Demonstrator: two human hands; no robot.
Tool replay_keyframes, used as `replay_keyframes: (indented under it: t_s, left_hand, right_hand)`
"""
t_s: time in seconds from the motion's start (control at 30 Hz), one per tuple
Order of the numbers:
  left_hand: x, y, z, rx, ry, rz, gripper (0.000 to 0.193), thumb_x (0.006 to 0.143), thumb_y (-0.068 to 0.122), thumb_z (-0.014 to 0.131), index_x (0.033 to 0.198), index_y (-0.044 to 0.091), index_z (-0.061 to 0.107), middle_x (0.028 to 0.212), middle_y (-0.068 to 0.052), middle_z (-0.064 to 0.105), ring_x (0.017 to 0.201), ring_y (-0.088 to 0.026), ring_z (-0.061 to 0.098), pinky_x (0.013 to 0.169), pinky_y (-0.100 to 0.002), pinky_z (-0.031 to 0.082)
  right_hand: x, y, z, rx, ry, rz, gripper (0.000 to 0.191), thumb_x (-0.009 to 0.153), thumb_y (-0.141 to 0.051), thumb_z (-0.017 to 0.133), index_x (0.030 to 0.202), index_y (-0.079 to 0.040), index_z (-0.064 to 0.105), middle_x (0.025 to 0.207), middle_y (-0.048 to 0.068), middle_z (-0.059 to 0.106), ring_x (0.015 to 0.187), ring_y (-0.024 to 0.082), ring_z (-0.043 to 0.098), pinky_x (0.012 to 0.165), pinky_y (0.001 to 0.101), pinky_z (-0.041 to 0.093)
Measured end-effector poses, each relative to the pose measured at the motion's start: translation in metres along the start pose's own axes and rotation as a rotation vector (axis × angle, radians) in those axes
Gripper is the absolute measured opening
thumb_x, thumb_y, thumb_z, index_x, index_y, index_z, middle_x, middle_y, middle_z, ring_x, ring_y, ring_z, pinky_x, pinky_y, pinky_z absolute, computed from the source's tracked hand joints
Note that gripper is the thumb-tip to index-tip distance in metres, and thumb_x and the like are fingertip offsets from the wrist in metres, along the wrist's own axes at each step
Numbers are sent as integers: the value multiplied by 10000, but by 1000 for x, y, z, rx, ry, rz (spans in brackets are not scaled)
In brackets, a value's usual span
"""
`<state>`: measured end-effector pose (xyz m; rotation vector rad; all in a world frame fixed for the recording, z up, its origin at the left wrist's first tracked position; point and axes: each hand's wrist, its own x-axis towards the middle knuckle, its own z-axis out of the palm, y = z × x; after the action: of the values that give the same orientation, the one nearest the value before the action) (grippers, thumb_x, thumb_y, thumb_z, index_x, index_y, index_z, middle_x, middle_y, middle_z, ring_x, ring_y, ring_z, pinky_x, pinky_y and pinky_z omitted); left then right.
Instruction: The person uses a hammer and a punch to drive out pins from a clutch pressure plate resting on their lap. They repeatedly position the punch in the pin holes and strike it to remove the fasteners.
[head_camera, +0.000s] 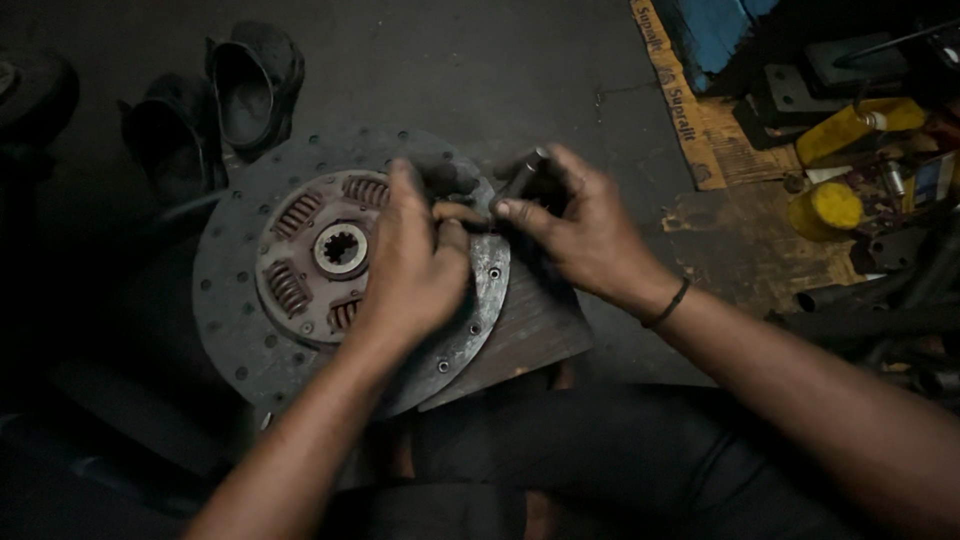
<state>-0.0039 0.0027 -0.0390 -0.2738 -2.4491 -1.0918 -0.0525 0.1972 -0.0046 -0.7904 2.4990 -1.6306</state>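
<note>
Clutch disc (250, 310): steel, likely heavy, stiff; best gripped at rim. Left hand (415, 265) curled, pressing its face. Right hand (585, 230) closed around a punch (522, 178).

Grey clutch disc (240, 300) dotted with rivet holes, rust-brown springs (287, 287); yellow can (826, 208); blue block (712, 30); black sandals (215, 105).

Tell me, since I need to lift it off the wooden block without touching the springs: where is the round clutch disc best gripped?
Probably by the outer friction ring of the clutch disc, on its free left edge. The disc lies flat on the wooden block, and that side overhangs, so fingers can slip under. The left hand and right hand crowd the right edge, and the springs sit near the hub.
</note>
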Motion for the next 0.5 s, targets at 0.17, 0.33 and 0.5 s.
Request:
replay_keyframes:
  t_s: [0.17, 0.33, 0.5]
  left_hand:
    - [4, 9, -4, -162, -36, -226, 777, 932, 97, 636, 1502, -191, 194, 1161, -217, 709, 1158, -323, 669, 1032, -442, 477]
    - [17, 27, -15, -203, 9, -233, 553, 888, 222, 740, 1330, -69, 578, 1159, -164, 726, 1080, -253, 723, 953, -374, 548]
    - [21, 39, -22, -322, -45, -271, 406, 850, 302, 821, 1177, 76, 736, 1098, -105, 735, 1008, -207, 719, 851, -336, 569]
  right_hand:
    - [2, 0, 0, -40, 13, 76, 200, 910, -156, 751, 1073, -61, 684, 957, 48, 768, 895, 138, 739, 791, 324, 617]
    - [1, -3, -2, -224, -28, 62, 184, 921, -170, 750, 1062, -75, 680, 888, 64, 761, 782, 160, 731, 695, 346, 602]
    - [-1, -14, -3, -512, 15, -355, 240, 874, -99, 784, 1070, 5, 693, 936, 151, 722, 824, 280, 702, 710, 417, 565]
